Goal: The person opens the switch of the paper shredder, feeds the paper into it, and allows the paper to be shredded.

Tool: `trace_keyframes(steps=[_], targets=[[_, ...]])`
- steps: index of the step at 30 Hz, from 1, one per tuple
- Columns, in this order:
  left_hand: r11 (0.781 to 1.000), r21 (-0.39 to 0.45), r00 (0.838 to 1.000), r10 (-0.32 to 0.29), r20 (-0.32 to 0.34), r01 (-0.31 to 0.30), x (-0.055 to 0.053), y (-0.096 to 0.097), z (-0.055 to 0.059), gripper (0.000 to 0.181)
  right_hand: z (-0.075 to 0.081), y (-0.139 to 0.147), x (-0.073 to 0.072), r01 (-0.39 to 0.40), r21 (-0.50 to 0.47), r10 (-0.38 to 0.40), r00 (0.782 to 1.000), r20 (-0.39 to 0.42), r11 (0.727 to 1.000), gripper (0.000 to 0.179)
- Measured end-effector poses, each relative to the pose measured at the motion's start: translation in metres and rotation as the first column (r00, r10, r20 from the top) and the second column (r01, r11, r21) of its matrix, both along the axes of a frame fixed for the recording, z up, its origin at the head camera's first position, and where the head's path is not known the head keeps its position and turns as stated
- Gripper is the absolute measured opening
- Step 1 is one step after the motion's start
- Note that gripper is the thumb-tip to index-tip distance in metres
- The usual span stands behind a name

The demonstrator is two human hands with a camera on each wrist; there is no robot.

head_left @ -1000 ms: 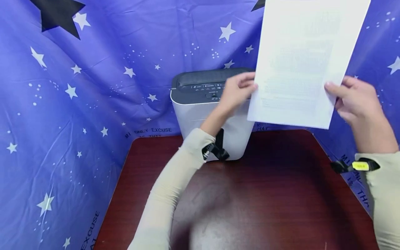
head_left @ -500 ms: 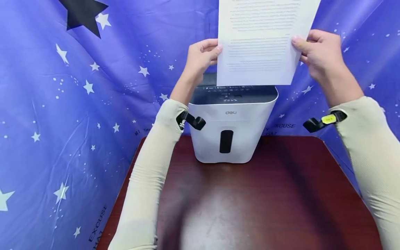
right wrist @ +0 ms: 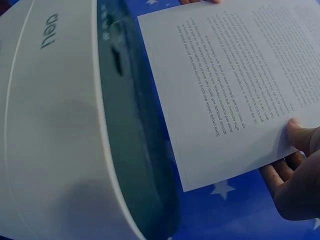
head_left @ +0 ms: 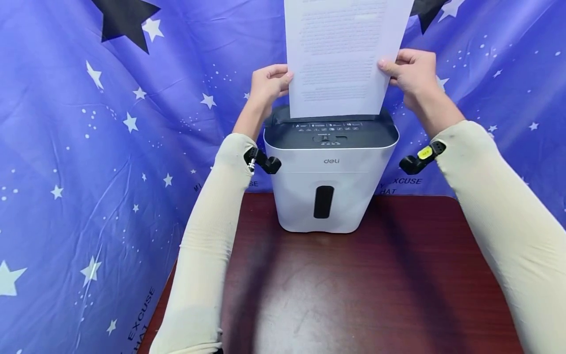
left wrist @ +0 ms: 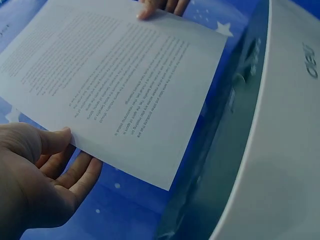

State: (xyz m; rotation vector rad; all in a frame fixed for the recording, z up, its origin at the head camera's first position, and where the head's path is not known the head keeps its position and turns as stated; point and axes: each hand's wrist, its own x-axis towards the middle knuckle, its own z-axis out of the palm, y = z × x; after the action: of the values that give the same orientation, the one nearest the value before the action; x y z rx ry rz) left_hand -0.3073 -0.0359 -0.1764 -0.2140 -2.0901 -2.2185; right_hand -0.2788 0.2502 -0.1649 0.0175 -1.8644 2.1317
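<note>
Between both hands a printed sheet of paper (head_left: 338, 59) stands nearly upright, its lower edge over the back part of a white paper shredder (head_left: 327, 182) with a dark top. My left hand (head_left: 267, 88) pinches the sheet's left edge, thumb in front and fingers behind. On the opposite edge my right hand (head_left: 415, 73) pinches it the same way. In the left wrist view the paper (left wrist: 115, 75) appears apart from the shredder's dark top (left wrist: 225, 130). The right wrist view also has a gap between the paper (right wrist: 220, 100) and the shredder (right wrist: 55, 125). The feed slot is not clearly visible.
The shredder stands at the back of a dark red wooden table (head_left: 345, 290). Behind and to the left hangs a blue curtain (head_left: 110, 196) with white stars. A black strap camera sits on each wrist.
Both hands have carried the paper leftward in the view, from right of the shredder to above it. In the last half second its lower edge has come down nearer the shredder's top.
</note>
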Motion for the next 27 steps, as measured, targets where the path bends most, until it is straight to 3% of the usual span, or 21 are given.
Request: trace_keyframes(steps=[9, 17, 27], targets=[[0.998, -0.053, 1.0, 0.03, -0.005, -0.03, -0.005, -0.002, -0.008, 0.023, -0.013, -0.004, -0.005, 0.006, -0.007, -0.006, 0.999, 0.047, 1.0, 0.011], [0.999, -0.027, 0.999, 0.034, 0.038, -0.033, -0.009, -0.006, -0.012, 0.023, -0.016, -0.006, -0.009, -0.005, 0.027, 0.005, 1.0, 0.026, 1.0, 0.012], [0.999, -0.026, 0.998, 0.04, 0.041, -0.039, -0.009, -0.01, -0.018, 0.023, -0.016, -0.01, -0.007, -0.026, 0.029, 0.025, 0.999, 0.028, 0.999, 0.014]])
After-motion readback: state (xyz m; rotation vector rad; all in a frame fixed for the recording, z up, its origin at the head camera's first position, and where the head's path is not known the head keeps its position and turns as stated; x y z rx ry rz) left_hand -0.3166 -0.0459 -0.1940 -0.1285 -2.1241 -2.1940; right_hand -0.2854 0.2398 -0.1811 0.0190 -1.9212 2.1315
